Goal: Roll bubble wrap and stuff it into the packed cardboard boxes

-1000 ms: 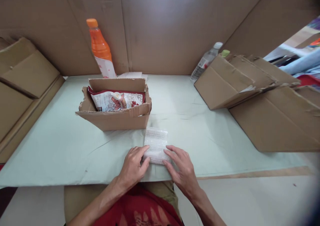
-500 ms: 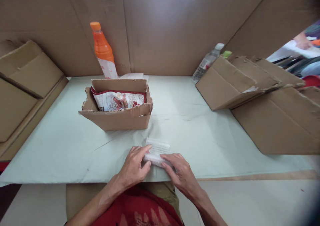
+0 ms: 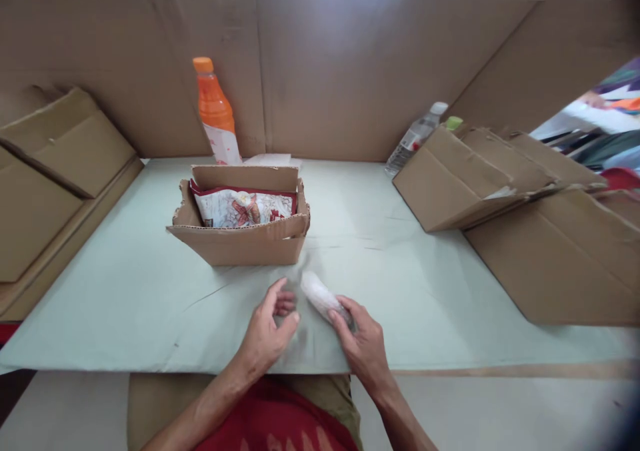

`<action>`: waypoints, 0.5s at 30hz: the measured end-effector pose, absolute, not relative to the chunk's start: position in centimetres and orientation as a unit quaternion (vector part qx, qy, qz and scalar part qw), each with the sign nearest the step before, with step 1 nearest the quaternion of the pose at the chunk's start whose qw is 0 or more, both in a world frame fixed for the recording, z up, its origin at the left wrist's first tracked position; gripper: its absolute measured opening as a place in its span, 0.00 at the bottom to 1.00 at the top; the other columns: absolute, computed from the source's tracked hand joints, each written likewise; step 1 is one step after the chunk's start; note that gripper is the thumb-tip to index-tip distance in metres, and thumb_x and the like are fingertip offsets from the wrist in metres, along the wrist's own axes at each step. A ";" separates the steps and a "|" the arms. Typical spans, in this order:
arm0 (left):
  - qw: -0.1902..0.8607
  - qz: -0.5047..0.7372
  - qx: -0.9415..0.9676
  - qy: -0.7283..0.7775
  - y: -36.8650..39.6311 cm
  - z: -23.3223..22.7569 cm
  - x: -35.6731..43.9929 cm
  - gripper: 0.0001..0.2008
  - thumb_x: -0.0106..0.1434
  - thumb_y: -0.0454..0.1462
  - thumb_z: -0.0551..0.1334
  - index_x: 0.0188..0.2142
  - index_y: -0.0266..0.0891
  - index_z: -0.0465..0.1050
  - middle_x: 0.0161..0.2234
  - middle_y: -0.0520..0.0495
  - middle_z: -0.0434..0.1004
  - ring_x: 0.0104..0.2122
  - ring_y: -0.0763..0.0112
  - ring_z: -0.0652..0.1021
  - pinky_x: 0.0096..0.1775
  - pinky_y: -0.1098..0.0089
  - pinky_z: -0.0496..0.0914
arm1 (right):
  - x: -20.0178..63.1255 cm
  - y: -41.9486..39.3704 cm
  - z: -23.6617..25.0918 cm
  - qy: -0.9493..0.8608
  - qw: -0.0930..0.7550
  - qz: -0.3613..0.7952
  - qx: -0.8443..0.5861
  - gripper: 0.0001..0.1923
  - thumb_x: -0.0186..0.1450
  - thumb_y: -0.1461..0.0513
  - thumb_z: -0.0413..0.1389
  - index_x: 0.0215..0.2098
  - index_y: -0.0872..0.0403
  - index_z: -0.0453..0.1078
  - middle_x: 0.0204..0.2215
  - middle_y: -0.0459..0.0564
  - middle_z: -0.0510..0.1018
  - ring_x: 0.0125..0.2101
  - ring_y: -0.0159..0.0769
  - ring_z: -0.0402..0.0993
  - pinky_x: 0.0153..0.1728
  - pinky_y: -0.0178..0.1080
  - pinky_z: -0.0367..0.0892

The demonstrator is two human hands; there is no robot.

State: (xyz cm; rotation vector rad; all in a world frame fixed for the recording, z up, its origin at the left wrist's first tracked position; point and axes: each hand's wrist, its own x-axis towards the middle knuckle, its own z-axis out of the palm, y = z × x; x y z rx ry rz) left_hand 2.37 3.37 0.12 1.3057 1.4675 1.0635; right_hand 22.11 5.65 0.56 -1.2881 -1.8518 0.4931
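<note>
A whitish, see-through roll of what looks like bubble wrap (image 3: pixel 320 294) is held near the table's front edge. My right hand (image 3: pixel 361 334) grips its near end between thumb and fingers, and the roll points away to the left. Beside it on the left, my left hand (image 3: pixel 273 324) is apart from the roll, fingers curved and spread with nothing in them. Whatever may lie inside the wrap cannot be made out. Just beyond my hands stands an open cardboard box (image 3: pixel 255 250) holding a white and dark red printed packet (image 3: pixel 240 208).
An orange drink bottle (image 3: pixel 216 111) stands behind the box against the cardboard wall (image 3: pixel 330 71). At the right are a clear bottle (image 3: pixel 417 138) and stacked cardboard boxes (image 3: pixel 560 251). More cardboard (image 3: pixel 55 151) lines the left side. A pale green cloth (image 3: pixel 410 291) covers the table.
The wrap was lying flatter under both hands and is now a closed roll, lifted and turned in my right hand. My left hand has let go and moved slightly left.
</note>
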 end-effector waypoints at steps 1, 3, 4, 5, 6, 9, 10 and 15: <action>0.467 0.441 0.513 0.569 3.0 0.0 2.7 0.33 0.62 0.35 0.60 0.65 0.35 0.55 0.52 0.36 0.76 0.47 0.62 0.79 0.49 0.60 0.76 | 21.7 5.5 0.7 -0.715 0.407 0.243 -0.514 0.09 0.70 0.59 0.55 0.46 0.52 0.74 0.36 0.50 0.82 0.34 0.39 0.79 0.35 0.37 0.75; 0.510 0.468 0.495 0.525 2.6 0.0 3.4 0.35 0.62 0.33 0.59 0.67 0.35 0.51 0.58 0.34 0.72 0.55 0.60 0.76 0.56 0.58 0.72 | 21.0 5.0 1.1 -0.695 0.396 0.335 -0.498 0.10 0.70 0.57 0.54 0.45 0.52 0.74 0.35 0.49 0.82 0.33 0.37 0.80 0.34 0.34 0.75; 0.523 0.481 0.486 0.509 2.6 0.1 3.7 0.35 0.62 0.32 0.58 0.67 0.36 0.51 0.61 0.33 0.69 0.57 0.60 0.75 0.58 0.58 0.71 | 20.7 4.8 1.3 -0.693 0.390 0.364 -0.485 0.10 0.70 0.57 0.54 0.45 0.53 0.74 0.35 0.49 0.82 0.33 0.37 0.80 0.34 0.34 0.76; 0.530 0.491 0.478 0.500 2.6 0.2 3.9 0.34 0.63 0.32 0.57 0.67 0.36 0.51 0.63 0.33 0.67 0.59 0.59 0.73 0.58 0.58 0.70 | 20.6 4.7 1.4 -0.696 0.387 0.376 -0.473 0.10 0.70 0.57 0.55 0.45 0.53 0.75 0.36 0.49 0.82 0.35 0.37 0.80 0.37 0.34 0.76; 0.529 0.496 0.474 0.500 2.6 0.3 4.0 0.33 0.63 0.32 0.57 0.67 0.37 0.52 0.63 0.34 0.66 0.59 0.59 0.73 0.58 0.58 0.71 | 20.7 4.6 1.6 -0.703 0.388 0.375 -0.464 0.10 0.70 0.57 0.55 0.44 0.52 0.75 0.38 0.50 0.82 0.38 0.38 0.80 0.40 0.35 0.76; 0.483 0.471 0.513 0.531 2.7 0.7 3.7 0.34 0.63 0.31 0.57 0.68 0.38 0.52 0.55 0.36 0.74 0.52 0.60 0.78 0.54 0.58 0.73 | 21.8 5.2 2.0 -0.718 0.399 0.344 -0.455 0.13 0.67 0.55 0.59 0.46 0.51 0.76 0.44 0.53 0.81 0.42 0.40 0.79 0.45 0.37 0.75; 0.457 0.454 0.545 0.537 2.7 0.7 3.5 0.35 0.63 0.31 0.58 0.69 0.38 0.51 0.51 0.38 0.76 0.48 0.61 0.79 0.53 0.58 0.74 | 22.4 5.5 2.3 -0.720 0.400 0.343 -0.452 0.15 0.67 0.53 0.60 0.48 0.51 0.76 0.45 0.53 0.80 0.40 0.40 0.79 0.43 0.36 0.76; 0.321 0.397 0.707 0.490 2.8 0.5 2.8 0.43 0.56 0.27 0.59 0.70 0.39 0.48 0.46 0.41 0.78 0.45 0.59 0.79 0.51 0.57 0.74 | 23.3 7.2 4.4 -0.750 0.323 0.404 -0.412 0.24 0.64 0.47 0.62 0.52 0.52 0.75 0.44 0.54 0.81 0.38 0.41 0.79 0.39 0.36 0.76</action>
